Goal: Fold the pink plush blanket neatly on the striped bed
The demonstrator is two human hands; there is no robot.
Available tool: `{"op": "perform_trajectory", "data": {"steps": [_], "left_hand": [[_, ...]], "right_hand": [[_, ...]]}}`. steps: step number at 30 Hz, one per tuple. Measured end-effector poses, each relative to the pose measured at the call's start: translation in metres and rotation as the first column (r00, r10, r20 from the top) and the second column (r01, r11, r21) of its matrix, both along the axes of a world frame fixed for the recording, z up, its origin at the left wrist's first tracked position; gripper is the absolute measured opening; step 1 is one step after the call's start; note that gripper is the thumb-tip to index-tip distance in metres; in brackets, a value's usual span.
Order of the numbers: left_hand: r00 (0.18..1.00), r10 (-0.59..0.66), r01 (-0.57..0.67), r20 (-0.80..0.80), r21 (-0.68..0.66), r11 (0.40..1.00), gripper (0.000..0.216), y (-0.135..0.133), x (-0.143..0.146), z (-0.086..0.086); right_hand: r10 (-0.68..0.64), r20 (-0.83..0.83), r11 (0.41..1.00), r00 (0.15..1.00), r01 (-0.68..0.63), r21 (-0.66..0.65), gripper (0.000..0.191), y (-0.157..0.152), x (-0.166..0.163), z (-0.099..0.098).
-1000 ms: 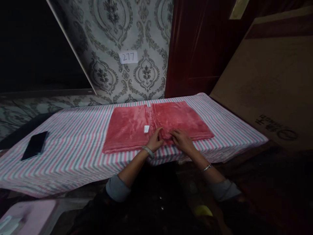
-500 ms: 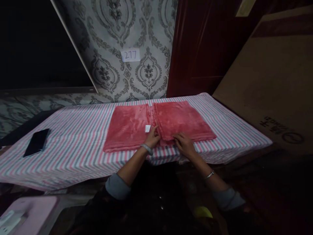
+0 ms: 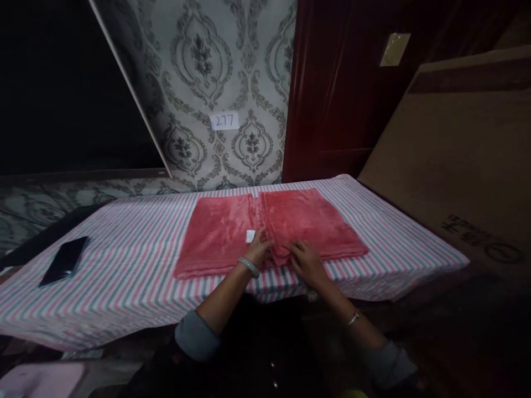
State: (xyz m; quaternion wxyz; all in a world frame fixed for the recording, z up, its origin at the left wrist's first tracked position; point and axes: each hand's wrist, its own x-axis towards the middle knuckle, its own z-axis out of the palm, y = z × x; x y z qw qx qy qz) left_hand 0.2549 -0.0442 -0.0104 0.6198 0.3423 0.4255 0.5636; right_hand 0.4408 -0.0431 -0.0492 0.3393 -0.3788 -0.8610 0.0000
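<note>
A red plush blanket [image 3: 215, 232] lies folded on the striped cloth, its left and right parts meeting at a narrow gap down the middle. A small white tag [image 3: 250, 236] shows beside that gap. My left hand [image 3: 258, 251], with a bracelet at the wrist, rests at the near end of the gap, its fingers apart and touching the blanket. Close by, my right hand [image 3: 307, 264] has its bent fingers on the near edge of the right part, holding the fabric there. Its fingertips are partly hidden against the cloth.
The striped cloth [image 3: 136, 249] covers the table. A black phone [image 3: 64, 261] lies at the left. A dark screen [image 3: 74, 94] hangs on the wall at the upper left. A large cardboard box [image 3: 468, 149] leans at the right, near a dark red door [image 3: 327, 99].
The view has tilted up, so everything sits lower in the picture. My right hand has shifted slightly toward the middle, and the blanket's inner near corner now looks bunched between my hands.
</note>
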Motion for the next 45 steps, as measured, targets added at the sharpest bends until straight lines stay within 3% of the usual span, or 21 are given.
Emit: {"op": "perform_trajectory", "data": {"steps": [3,7,9,11,14,17,22,26,30,33,36,41,45], "left_hand": [[0.997,0.059,-0.053,-0.055,0.105,0.993,0.064,0.008,0.002,-0.005],[0.922,0.181,-0.058,-0.343,0.339,0.939,0.048,0.007,-0.01,-0.006],[0.808,0.278,-0.021,-0.52,0.446,0.895,0.04,0.001,-0.034,-0.001],[0.638,0.415,-0.037,-0.649,0.513,0.858,0.035,-0.009,-0.071,0.007],[0.372,0.552,-0.185,-0.746,0.523,0.832,0.032,-0.028,-0.14,0.019],[0.241,0.547,-0.381,-0.802,0.441,0.813,0.028,-0.049,-0.195,0.024],[0.341,0.43,-0.556,-0.836,0.19,0.809,0.032,-0.072,-0.22,0.016],[0.392,0.451,-0.562,-0.802,0.179,0.807,0.045,-0.077,-0.22,0.003],[0.627,0.448,-0.551,-0.637,0.045,0.834,0.069,-0.076,-0.226,-0.007],[0.706,0.469,-0.551,-0.531,0.005,0.835,0.073,-0.075,-0.228,-0.012],[0.695,0.497,-0.567,-0.519,0.029,0.823,0.066,-0.075,-0.227,-0.016],[0.686,0.515,-0.572,-0.514,0.055,0.818,0.062,-0.076,-0.226,-0.02],[0.678,0.519,-0.576,-0.52,0.061,0.815,0.066,-0.078,-0.226,-0.019]], "right_hand": [[0.035,-0.015,0.999,0.999,-0.035,0.016,0.034,-0.002,-0.004,-0.001],[0.095,-0.096,0.995,0.991,-0.095,0.012,0.021,-0.004,0.001,0.009],[0.08,-0.179,0.996,0.981,-0.074,0.039,0.025,-0.001,0.007,0.015],[0.052,-0.253,0.997,0.966,-0.037,0.062,0.032,0.001,0.011,0.02],[0.052,-0.326,0.999,0.944,-0.046,0.026,0.036,0.0,0.007,0.022],[0.089,-0.385,0.99,0.918,-0.126,-0.07,0.039,-0.002,-0.014,0.022],[0.067,-0.516,0.912,0.854,-0.261,-0.315,0.052,0.017,-0.067,0.017],[-0.002,-0.509,0.821,0.861,-0.289,-0.493,0.068,0.039,-0.098,0.001],[-0.035,-0.482,0.792,0.876,-0.269,-0.548,0.07,0.046,-0.107,-0.016],[-0.071,-0.482,0.813,0.873,-0.229,-0.535,0.066,0.044,-0.107,-0.021],[-0.078,-0.387,0.867,0.919,-0.129,-0.481,0.059,0.042,-0.107,-0.014],[-0.061,-0.107,0.948,0.992,0.024,-0.316,0.031,0.034,-0.112,0.008],[-0.012,0.092,0.972,0.996,0.033,-0.233,0.042,0.017,-0.117,0.021]]}}
